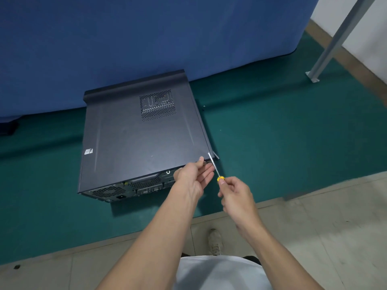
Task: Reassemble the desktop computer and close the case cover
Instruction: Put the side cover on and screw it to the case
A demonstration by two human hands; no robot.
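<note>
The dark grey desktop computer case (136, 139) lies on its side on the green mat, its cover panel on top with a perforated vent (157, 105). The rear panel with ports and fan grille (125, 188) faces me. My left hand (194, 174) is at the rear right corner, thumb and forefinger pinching something small that may be a screw (204, 162). My right hand (236, 195) grips a screwdriver (214, 167) by its yellow handle, the metal shaft pointing up toward that same corner.
A blue cloth backdrop (146, 38) hangs behind the case. A grey metal post (335, 40) stands at the right, bolted to the floor. Two small dark bits (204, 107) lie on the green mat (272, 132) right of the case. Beige floor tiles and my shoe (214, 241) are below.
</note>
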